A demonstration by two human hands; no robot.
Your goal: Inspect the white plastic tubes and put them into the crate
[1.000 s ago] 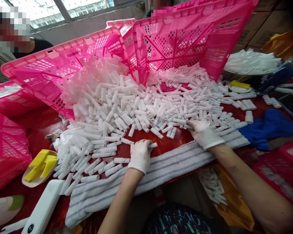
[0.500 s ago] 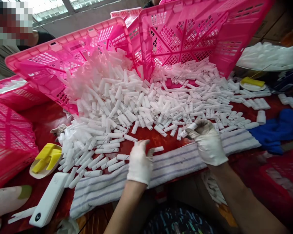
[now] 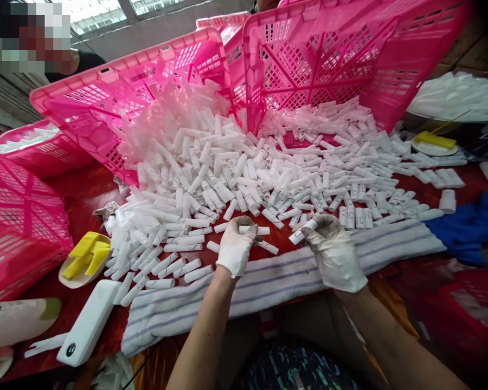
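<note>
My left hand point(image 3: 236, 246), in a white glove with dirty fingertips, is closed with thumb and forefinger around a short white plastic tube point(image 3: 263, 231). Another tube point(image 3: 269, 247) lies just beside its thumb on the red tabletop. In my gloved right hand point(image 3: 335, 252), a white tube with a dark mark point(image 3: 303, 232) is pinched at one end and points to the left. Beyond both hands spreads a large heap of similar tubes point(image 3: 244, 168), many with thin dark lines.
Two tipped pink crates point(image 3: 146, 70) point(image 3: 317, 65) stand behind the heap. A striped towel point(image 3: 228, 298) runs along the front edge. At left are a dish of yellow pieces point(image 3: 90, 254) and a white power bank point(image 3: 90, 322); a blue cloth point(image 3: 469, 227) lies at right. Another person point(image 3: 71, 62) is at upper left.
My left hand has reached farther forward and now grips a tube. My right hand has come closer to it, still pinching its tube. The whole view has shifted slightly.
</note>
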